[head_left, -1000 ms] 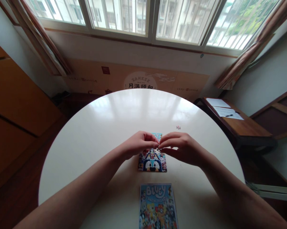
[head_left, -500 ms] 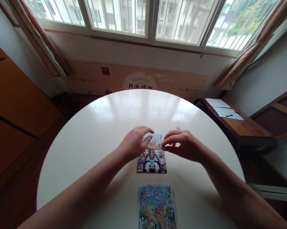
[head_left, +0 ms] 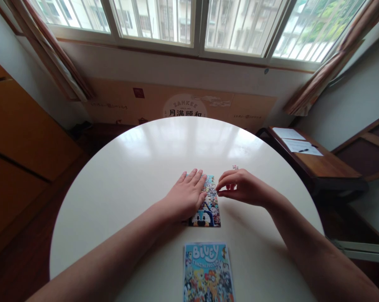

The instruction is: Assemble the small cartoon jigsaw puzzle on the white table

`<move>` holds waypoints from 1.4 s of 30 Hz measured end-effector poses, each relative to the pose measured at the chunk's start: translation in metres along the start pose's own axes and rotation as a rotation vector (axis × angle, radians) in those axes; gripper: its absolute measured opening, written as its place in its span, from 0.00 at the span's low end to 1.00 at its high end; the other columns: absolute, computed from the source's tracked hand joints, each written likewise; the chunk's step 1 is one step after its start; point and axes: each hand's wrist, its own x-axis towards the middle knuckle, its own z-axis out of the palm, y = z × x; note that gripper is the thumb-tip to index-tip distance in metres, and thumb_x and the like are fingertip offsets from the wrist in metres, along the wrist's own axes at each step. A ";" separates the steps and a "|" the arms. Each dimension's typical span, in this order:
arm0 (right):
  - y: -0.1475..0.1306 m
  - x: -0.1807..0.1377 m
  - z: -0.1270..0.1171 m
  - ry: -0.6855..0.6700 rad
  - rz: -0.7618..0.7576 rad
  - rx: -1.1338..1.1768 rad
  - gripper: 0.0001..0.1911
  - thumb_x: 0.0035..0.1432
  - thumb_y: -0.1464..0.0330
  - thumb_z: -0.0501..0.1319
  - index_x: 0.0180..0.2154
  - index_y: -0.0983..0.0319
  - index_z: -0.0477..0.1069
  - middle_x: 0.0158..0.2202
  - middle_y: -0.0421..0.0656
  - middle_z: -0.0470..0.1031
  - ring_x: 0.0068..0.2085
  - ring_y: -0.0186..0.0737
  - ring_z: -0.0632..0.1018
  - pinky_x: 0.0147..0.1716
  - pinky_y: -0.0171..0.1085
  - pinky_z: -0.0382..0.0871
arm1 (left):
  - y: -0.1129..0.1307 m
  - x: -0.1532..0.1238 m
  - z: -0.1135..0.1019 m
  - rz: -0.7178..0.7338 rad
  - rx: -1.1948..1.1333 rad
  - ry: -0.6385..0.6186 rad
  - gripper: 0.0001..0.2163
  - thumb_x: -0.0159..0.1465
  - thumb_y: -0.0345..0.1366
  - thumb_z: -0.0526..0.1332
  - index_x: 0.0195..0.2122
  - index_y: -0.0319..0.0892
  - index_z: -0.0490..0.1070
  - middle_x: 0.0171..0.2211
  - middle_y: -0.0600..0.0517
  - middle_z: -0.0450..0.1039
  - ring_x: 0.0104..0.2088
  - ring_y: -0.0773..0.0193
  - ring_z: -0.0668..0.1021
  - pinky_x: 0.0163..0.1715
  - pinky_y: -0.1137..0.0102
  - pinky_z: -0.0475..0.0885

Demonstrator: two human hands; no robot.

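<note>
A colourful jigsaw puzzle (head_left: 212, 205) lies on the white table, showing a blue cartoon dog's face at its near end. My left hand (head_left: 186, 195) rests flat over the puzzle's left part with its fingers spread, covering much of the picture. At the puzzle's right edge, my right hand (head_left: 239, 186) has thumb and forefinger drawn together in a pinch. Whatever sits between those fingertips is too small to make out. Just beyond the right hand lies a loose puzzle piece (head_left: 235, 167). Nearer to me is a printed picture sheet (head_left: 208, 268) lettered "Bluey".
The round white table (head_left: 113, 176) has its curved far edge near the wall under the window. A wooden side table (head_left: 330, 163) at the right bears papers (head_left: 302, 147) and a pen. An orange-brown cabinet (head_left: 22, 130) stands at the left.
My left hand has gone from a curled pose above the puzzle to lying flat on it, fingers spread. The right hand stays by the right edge, pinched, and has shifted slightly.
</note>
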 end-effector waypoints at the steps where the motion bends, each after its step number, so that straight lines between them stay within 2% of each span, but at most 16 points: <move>1: 0.000 0.000 0.000 -0.003 -0.003 0.003 0.04 0.61 0.68 0.67 0.37 0.62 0.81 0.34 0.44 0.79 0.32 0.34 0.78 0.31 0.34 0.73 | 0.000 0.000 0.000 0.001 0.003 -0.005 0.30 0.74 0.48 0.42 0.73 0.38 0.49 0.74 0.41 0.41 0.74 0.50 0.46 0.70 0.52 0.40; 10: 0.004 0.000 0.004 -0.040 -0.002 0.013 0.04 0.60 0.69 0.67 0.37 0.62 0.81 0.35 0.45 0.80 0.32 0.34 0.78 0.32 0.34 0.75 | 0.003 0.001 -0.004 -0.017 -0.035 -0.018 0.29 0.74 0.47 0.44 0.72 0.38 0.50 0.74 0.40 0.41 0.73 0.49 0.45 0.70 0.49 0.39; 15: 0.006 0.000 0.004 -0.060 0.006 0.026 0.04 0.60 0.68 0.68 0.37 0.62 0.81 0.35 0.45 0.80 0.33 0.34 0.79 0.31 0.34 0.76 | -0.014 -0.002 -0.016 -0.036 -0.229 0.025 0.27 0.76 0.45 0.41 0.73 0.42 0.46 0.74 0.43 0.40 0.73 0.52 0.47 0.70 0.52 0.46; 18: 0.006 0.000 0.004 -0.062 0.014 0.028 0.04 0.60 0.68 0.68 0.37 0.62 0.81 0.35 0.44 0.80 0.32 0.33 0.78 0.31 0.33 0.75 | -0.023 -0.005 -0.026 -0.045 -0.234 0.071 0.28 0.75 0.45 0.44 0.73 0.44 0.45 0.75 0.44 0.37 0.74 0.51 0.44 0.70 0.51 0.44; 23: 0.001 0.001 0.002 -0.085 0.042 0.048 0.04 0.60 0.69 0.68 0.36 0.62 0.81 0.34 0.45 0.80 0.30 0.32 0.78 0.30 0.33 0.74 | -0.021 -0.007 -0.030 -0.004 -0.141 -0.028 0.35 0.70 0.47 0.55 0.73 0.41 0.45 0.74 0.41 0.35 0.74 0.46 0.42 0.70 0.48 0.40; 26: 0.001 0.001 0.003 -0.093 0.023 0.042 0.04 0.61 0.69 0.67 0.36 0.62 0.81 0.34 0.45 0.80 0.32 0.33 0.78 0.31 0.34 0.75 | -0.019 -0.006 -0.029 0.034 -0.136 -0.032 0.37 0.67 0.48 0.58 0.73 0.41 0.46 0.74 0.40 0.35 0.73 0.44 0.41 0.70 0.47 0.40; 34: 0.000 0.002 0.004 -0.103 0.015 0.042 0.04 0.61 0.69 0.67 0.36 0.62 0.81 0.35 0.45 0.80 0.32 0.34 0.78 0.31 0.34 0.75 | -0.023 -0.003 -0.020 0.058 -0.145 -0.031 0.38 0.66 0.49 0.60 0.73 0.42 0.47 0.74 0.39 0.36 0.73 0.42 0.42 0.70 0.46 0.40; 42: -0.002 0.002 0.005 -0.096 0.019 0.041 0.03 0.59 0.72 0.67 0.36 0.62 0.81 0.36 0.45 0.81 0.34 0.35 0.79 0.36 0.36 0.75 | -0.016 -0.008 -0.029 0.006 -0.128 -0.096 0.39 0.66 0.49 0.58 0.73 0.38 0.46 0.74 0.37 0.35 0.73 0.43 0.41 0.70 0.47 0.37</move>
